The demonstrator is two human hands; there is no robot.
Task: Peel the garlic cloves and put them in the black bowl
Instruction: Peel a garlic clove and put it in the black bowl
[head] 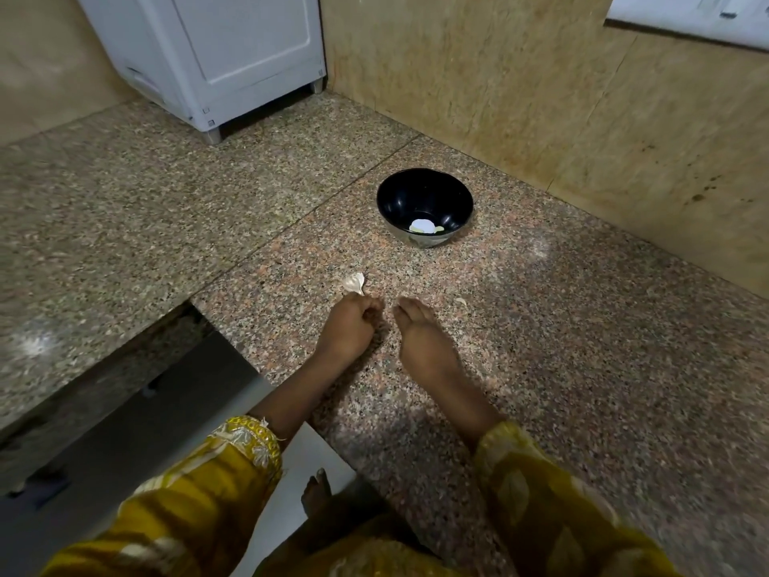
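Note:
A black bowl (424, 202) stands on the granite counter near the back wall, with a peeled white garlic clove (421, 226) in its bottom. My left hand (347, 324) lies on the counter in front of the bowl with its fingers curled, pinching a pale piece of garlic (354, 283) that sticks out past its fingertips. Close on its right, my right hand (420, 335) rests on the counter with fingers pointing forward and held together; whether anything is under it is hidden. A small pale scrap of peel (461, 301) lies just right of my right hand.
A white appliance (208, 56) stands at the back left of the counter (582, 347). Tan tiled wall runs behind the bowl and along the right. The counter's front edge drops off at the lower left, where the floor and a bare foot (316, 491) show.

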